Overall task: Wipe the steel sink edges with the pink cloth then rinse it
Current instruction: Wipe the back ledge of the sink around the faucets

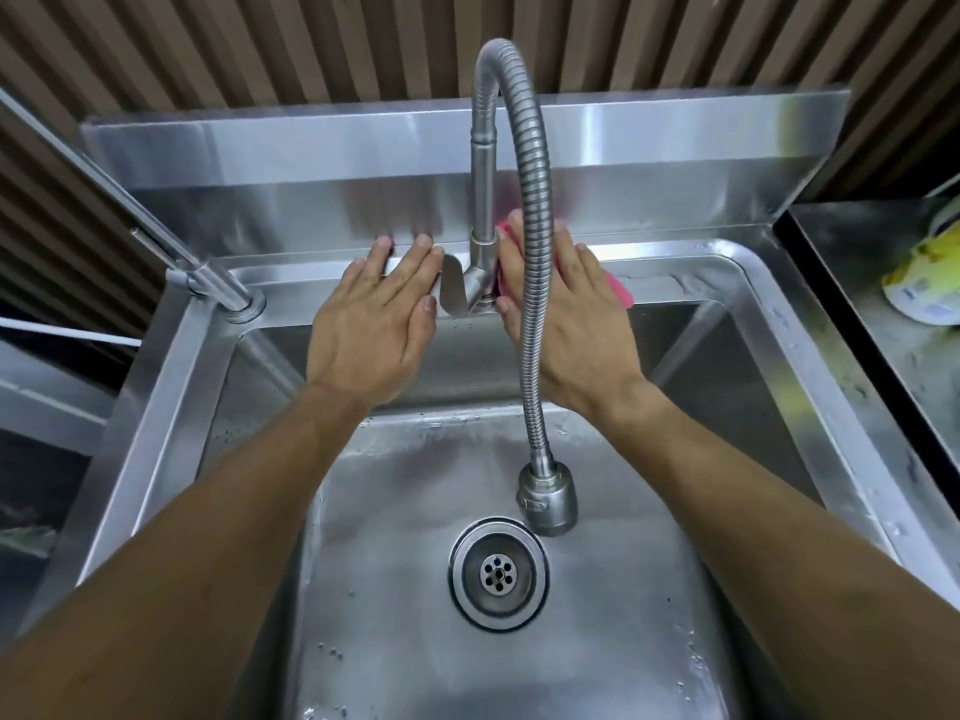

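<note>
The steel sink point(810, 324) is a single deep rectangular basin of brushed stainless steel with a flat raised rim on all sides and a tall upright splashback along its far edge. Water droplets speckle the basin floor and the right-hand rim, and the floor looks wet and streaked. A round drain strainer sits near the middle of the basin floor.

The pink cloth point(618, 289) lies flat on the far rim, just right of centre and close under the splashback. Only parts of it show: a corner hanging over the rim's inner edge and a small patch further left. Its fabric is bright pink and looks crumpled.
</note>
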`<state>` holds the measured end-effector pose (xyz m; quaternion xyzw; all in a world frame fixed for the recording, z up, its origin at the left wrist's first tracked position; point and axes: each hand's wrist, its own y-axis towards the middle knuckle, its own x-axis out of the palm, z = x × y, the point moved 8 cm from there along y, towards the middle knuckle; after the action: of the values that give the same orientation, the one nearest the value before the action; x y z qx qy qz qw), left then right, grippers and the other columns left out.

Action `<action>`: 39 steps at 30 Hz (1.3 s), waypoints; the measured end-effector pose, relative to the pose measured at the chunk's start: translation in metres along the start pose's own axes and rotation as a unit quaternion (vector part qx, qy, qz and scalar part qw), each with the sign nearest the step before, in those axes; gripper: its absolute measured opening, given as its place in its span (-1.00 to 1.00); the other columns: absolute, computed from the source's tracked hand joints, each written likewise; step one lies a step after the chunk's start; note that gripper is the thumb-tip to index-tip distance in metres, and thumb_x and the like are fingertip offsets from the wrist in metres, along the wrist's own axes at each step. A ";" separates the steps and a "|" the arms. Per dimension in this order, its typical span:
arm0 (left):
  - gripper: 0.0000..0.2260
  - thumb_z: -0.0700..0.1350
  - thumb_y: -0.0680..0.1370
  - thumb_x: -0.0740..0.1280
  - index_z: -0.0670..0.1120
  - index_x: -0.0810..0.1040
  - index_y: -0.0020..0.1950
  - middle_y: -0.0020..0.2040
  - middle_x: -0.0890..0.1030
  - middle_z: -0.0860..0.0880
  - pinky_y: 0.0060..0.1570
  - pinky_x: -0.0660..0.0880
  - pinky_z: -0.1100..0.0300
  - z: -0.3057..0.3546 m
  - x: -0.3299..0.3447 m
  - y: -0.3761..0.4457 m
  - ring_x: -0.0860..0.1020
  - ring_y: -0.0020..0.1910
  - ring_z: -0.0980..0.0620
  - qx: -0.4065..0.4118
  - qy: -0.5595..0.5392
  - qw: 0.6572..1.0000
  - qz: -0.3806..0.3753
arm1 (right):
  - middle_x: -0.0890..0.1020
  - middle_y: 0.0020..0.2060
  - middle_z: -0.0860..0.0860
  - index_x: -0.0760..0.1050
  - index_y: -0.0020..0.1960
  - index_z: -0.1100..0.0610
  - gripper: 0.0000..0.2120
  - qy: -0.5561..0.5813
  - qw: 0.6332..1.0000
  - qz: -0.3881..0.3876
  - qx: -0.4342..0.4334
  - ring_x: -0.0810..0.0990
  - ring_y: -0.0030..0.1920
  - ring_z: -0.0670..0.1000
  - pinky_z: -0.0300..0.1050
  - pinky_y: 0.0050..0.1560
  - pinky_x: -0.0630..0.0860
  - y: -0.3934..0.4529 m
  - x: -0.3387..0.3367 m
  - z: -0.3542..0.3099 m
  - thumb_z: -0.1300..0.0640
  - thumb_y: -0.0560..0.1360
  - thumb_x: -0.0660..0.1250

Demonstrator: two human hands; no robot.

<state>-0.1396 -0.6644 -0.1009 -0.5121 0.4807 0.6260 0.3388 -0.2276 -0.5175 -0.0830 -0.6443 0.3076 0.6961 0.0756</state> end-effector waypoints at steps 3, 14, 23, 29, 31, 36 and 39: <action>-0.52 0.04 0.72 -0.06 0.03 0.18 0.66 0.61 0.26 0.05 0.60 0.13 -0.04 -0.001 0.002 0.000 0.18 0.63 -0.14 0.002 0.003 1.000 0.010 | 0.16 0.65 0.05 0.08 0.68 0.09 -0.47 -0.001 0.999 0.011 0.041 0.06 0.66 0.19 0.14 0.65 0.04 -0.012 0.000 0.023 -0.05 0.75 -0.01; -0.49 0.02 0.70 -0.08 -0.01 0.24 0.64 0.60 0.32 0.01 0.54 0.24 -0.10 0.002 0.000 -0.001 0.26 0.59 -0.20 -0.001 -0.005 1.000 0.029 | 0.13 0.65 0.14 0.04 0.67 0.19 -0.41 0.041 0.999 -0.025 0.006 0.04 0.66 0.13 0.08 0.66 0.02 0.003 -0.002 0.001 -0.05 0.71 -0.17; -0.50 0.04 0.71 -0.03 0.00 0.22 0.65 0.61 0.29 0.01 0.57 0.19 -0.09 0.000 0.000 -0.003 0.23 0.61 -0.18 -0.004 -0.003 0.999 0.037 | -0.05 0.67 0.15 -0.11 0.68 0.18 -0.42 0.042 0.980 -0.032 0.190 -0.12 0.67 0.20 0.13 0.66 -0.14 -0.001 0.002 0.019 -0.04 0.73 -0.14; -0.51 0.04 0.70 -0.02 -0.02 0.27 0.64 0.59 0.33 0.00 0.55 0.20 -0.10 0.001 0.002 -0.001 0.26 0.60 -0.19 -0.004 -0.012 0.999 0.047 | 0.07 0.66 0.14 -0.01 0.68 0.17 -0.41 0.024 0.999 -0.047 0.014 -0.04 0.67 0.16 0.10 0.67 -0.05 0.006 0.001 0.002 -0.05 0.72 -0.16; -0.50 0.04 0.70 -0.03 -0.03 0.28 0.63 0.59 0.33 -0.01 0.54 0.21 -0.10 0.000 0.002 -0.001 0.26 0.60 -0.19 -0.008 -0.012 0.999 0.043 | 0.08 0.67 0.10 -0.01 0.68 0.16 -0.42 0.013 0.999 -0.047 0.019 -0.03 0.67 0.12 0.06 0.67 -0.08 0.002 0.001 0.009 -0.04 0.71 -0.14; -0.49 0.07 0.71 -0.06 0.00 0.23 0.65 0.60 0.28 0.02 0.56 0.18 -0.08 0.000 0.002 -0.001 0.23 0.61 -0.17 -0.001 -0.006 0.999 0.038 | 0.16 0.65 0.11 0.09 0.66 0.19 -0.46 0.025 0.971 0.025 0.236 0.07 0.66 0.16 0.04 0.64 -0.06 -0.014 -0.008 0.044 -0.02 0.75 -0.05; -0.49 0.08 0.71 -0.08 0.02 0.23 0.65 0.61 0.28 0.03 0.58 0.18 -0.06 -0.003 0.003 -0.002 0.23 0.61 -0.16 -0.007 -0.005 0.999 0.034 | 0.01 0.67 0.12 -0.05 0.68 0.18 -0.44 0.082 0.955 -0.021 0.284 -0.08 0.67 0.17 0.07 0.66 -0.16 -0.005 0.000 0.036 0.01 0.73 -0.15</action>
<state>-0.1379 -0.6665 -0.1044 -0.4948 0.4915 0.6430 0.3164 -0.2558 -0.4952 -0.0855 -0.6577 0.4840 0.5227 0.2449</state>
